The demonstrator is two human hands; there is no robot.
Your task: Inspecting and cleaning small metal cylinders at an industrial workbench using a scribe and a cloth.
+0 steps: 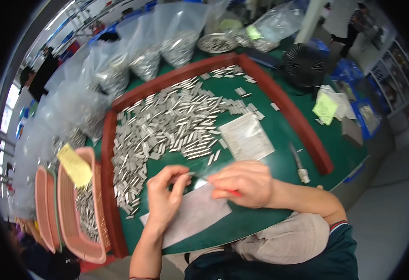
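My left hand (163, 191) is closed in a pinch on a small metal piece (192, 174) at its fingertips. In my right hand (242, 183) is a slim tool with a red handle (234, 192); its thin tip points left toward the piece, and its exact kind is hidden by my fingers. Both hands are over a whitish sheet (197, 214) near the front edge of the green table. Beyond them spreads a wide pile of small flat grey metal pieces (167, 123). A printed sheet in a clear sleeve (246, 136) lies just past my right hand.
A red-brown raised frame (288, 116) borders the work area. A knife-like tool (300, 165) lies at right. Pink baskets (64, 219) stand at left, one holding metal pieces. Clear bags of parts (176, 42), a round metal tray (217, 43) and a black fan (304, 65) stand behind.
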